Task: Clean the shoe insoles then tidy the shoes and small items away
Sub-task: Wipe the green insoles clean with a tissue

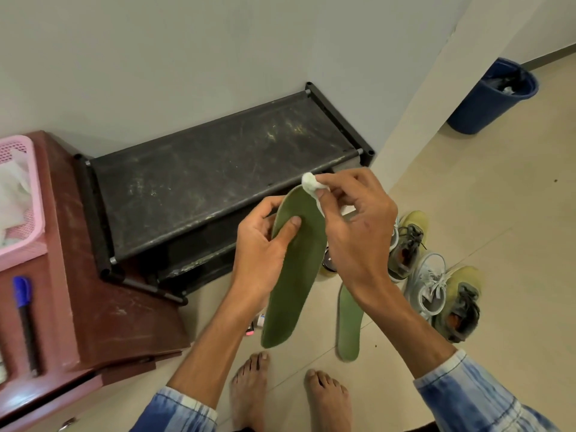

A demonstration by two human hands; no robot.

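Green insole (296, 275), held upright above the floor (483, 213), toe end uppermost, in front of the black shoe rack (218, 169). The left hand (265, 244) grasps it at mid-length, thumb pressed on the upper face and the other fingers (265, 207) curled behind its edge. The right hand (358, 226) pinches a white cotton wad (310, 181) between thumb and fingertips, and the wad touches the insole's toe edge.

Step in hand, as judged: cleaning the first insole, with wiping at the toe. The second insole (349, 322) lies flat on the floor just right of the held one. No sign shows whether it has been cleaned.

The next move probably calls for drawing the wad down the insole's face towards the heel while the left hand keeps the flexible sheet from bending away. The grip may need shifting to expose the area under the thumb.

Three shoes stand on the floor at right: an olive shoe (408, 241), a pale grey shoe (430, 282) and a second olive shoe (461, 307). Small items (257, 322) lie near the rack's foot, too small to identify. A blue bin (492, 95) stands well apart at upper right. Tidying away is not yet begun.
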